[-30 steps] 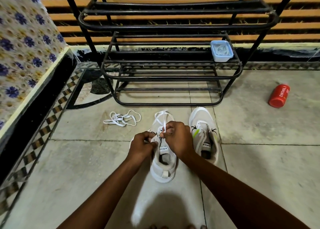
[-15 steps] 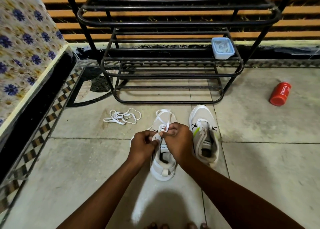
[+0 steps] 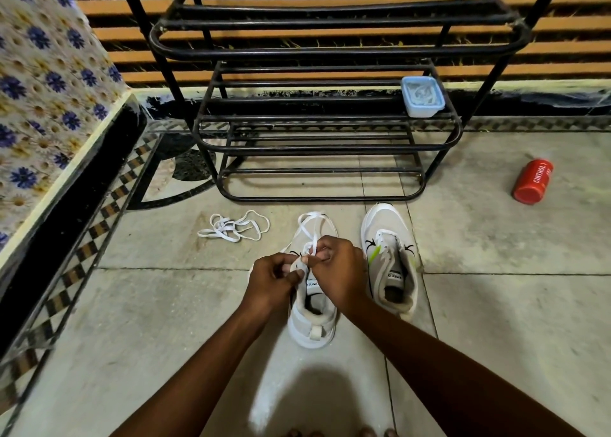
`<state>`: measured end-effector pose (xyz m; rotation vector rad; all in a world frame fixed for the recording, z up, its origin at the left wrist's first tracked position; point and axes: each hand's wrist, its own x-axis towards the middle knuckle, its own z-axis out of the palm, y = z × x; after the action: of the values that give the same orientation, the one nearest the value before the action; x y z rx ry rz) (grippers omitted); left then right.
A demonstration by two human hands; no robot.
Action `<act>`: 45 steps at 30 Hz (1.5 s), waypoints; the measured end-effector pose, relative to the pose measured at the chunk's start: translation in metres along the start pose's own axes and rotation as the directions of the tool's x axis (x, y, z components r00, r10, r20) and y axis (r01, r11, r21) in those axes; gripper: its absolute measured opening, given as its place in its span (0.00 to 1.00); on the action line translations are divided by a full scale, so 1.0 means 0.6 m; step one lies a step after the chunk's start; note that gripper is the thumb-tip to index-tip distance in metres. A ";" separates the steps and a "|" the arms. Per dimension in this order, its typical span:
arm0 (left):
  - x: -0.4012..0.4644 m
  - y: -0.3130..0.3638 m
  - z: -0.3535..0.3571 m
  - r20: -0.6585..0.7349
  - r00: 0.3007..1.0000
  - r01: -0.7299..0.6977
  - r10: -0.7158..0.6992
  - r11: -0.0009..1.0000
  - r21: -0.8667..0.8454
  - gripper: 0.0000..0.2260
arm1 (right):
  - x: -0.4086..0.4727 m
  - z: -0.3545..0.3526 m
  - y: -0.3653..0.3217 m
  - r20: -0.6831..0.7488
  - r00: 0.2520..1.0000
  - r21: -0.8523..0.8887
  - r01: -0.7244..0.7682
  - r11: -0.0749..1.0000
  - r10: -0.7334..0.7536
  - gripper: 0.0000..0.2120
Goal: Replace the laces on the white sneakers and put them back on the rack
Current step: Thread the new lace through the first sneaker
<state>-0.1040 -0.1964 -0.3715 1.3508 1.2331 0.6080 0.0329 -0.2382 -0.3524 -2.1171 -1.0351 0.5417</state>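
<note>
Two white sneakers stand on the tiled floor in front of the black metal rack (image 3: 324,145). Over the left sneaker (image 3: 312,324) both of my hands work at its eyelets. My left hand (image 3: 272,279) pinches a white lace (image 3: 312,228) at the shoe's tongue. My right hand (image 3: 339,271) pinches the same lace just beside it, and the lace loops out over the toe. The right sneaker (image 3: 390,258) stands untouched next to it, with its lace threaded only near the toe. A loose white lace (image 3: 233,229) lies bundled on the floor to the left.
A pale blue lidded box (image 3: 422,97) sits on the rack's middle shelf at the right. A red can (image 3: 532,181) lies on the floor at the right. A flower-patterned bed edge (image 3: 49,112) runs along the left. My toes (image 3: 340,432) show at the bottom.
My hands have stayed over the left sneaker with small finger movements on the lace. The loop over the toe has shifted slightly.
</note>
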 end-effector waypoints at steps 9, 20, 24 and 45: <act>0.000 -0.004 0.004 0.000 0.997 -0.072 0.072 0.994 0.077 0.06 | 0.010 0.001 0.004 0.059 0.998 -0.105 0.010 0.994 -0.004 0.08; 0.009 -0.011 0.003 0.023 0.999 -0.032 0.032 0.999 0.008 0.07 | 0.007 0.022 0.034 -0.024 0.998 -0.081 0.051 0.995 -0.053 0.10; 0.008 -0.008 0.004 0.007 1.000 0.010 -0.010 1.000 -0.004 0.07 | 0.003 0.014 0.032 -0.009 1.000 0.019 0.027 0.999 -0.026 0.14; 0.047 0.002 0.004 -0.009 0.997 0.073 -0.072 0.990 0.123 0.07 | -0.052 0.023 0.050 -0.120 0.965 0.059 0.243 0.968 -0.234 0.23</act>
<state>-0.0924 -0.1719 -0.3793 1.4005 1.3360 0.4911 0.0211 -0.2706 -0.3819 -1.9021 -1.1677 0.3331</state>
